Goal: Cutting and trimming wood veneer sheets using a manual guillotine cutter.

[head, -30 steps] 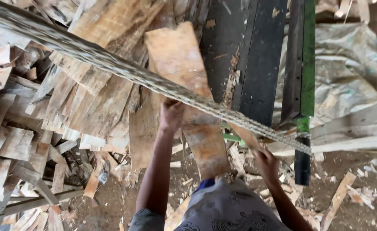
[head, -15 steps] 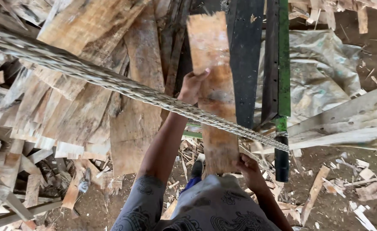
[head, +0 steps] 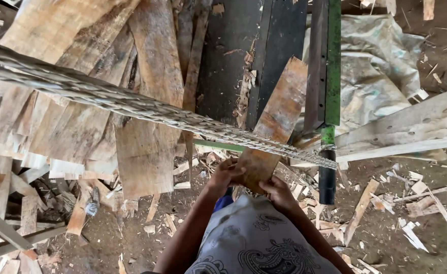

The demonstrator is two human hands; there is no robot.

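Observation:
A short brown wooden board (head: 276, 119) lies slanted on the dark metal machine table (head: 228, 56), its far end pointing up and to the right. My left hand (head: 225, 173) grips the board's near left corner. My right hand (head: 278, 192) holds its near edge from below. A thick twisted rope (head: 132, 104) runs diagonally across the view, passing over the board just beyond my hands. My patterned grey garment (head: 256, 238) fills the bottom middle.
A heap of rough planks (head: 147, 91) and offcuts lies at the left. A green upright bar (head: 332, 61) with a black handle (head: 327, 175) stands right of the board. Crumpled sheeting (head: 381, 66), a pale beam (head: 416, 122) and wood chips on dirt lie at the right.
The board has been drawn back toward me and swung so its far end points right. My left hand slid from partway up the board down to its near corner, close to my right hand.

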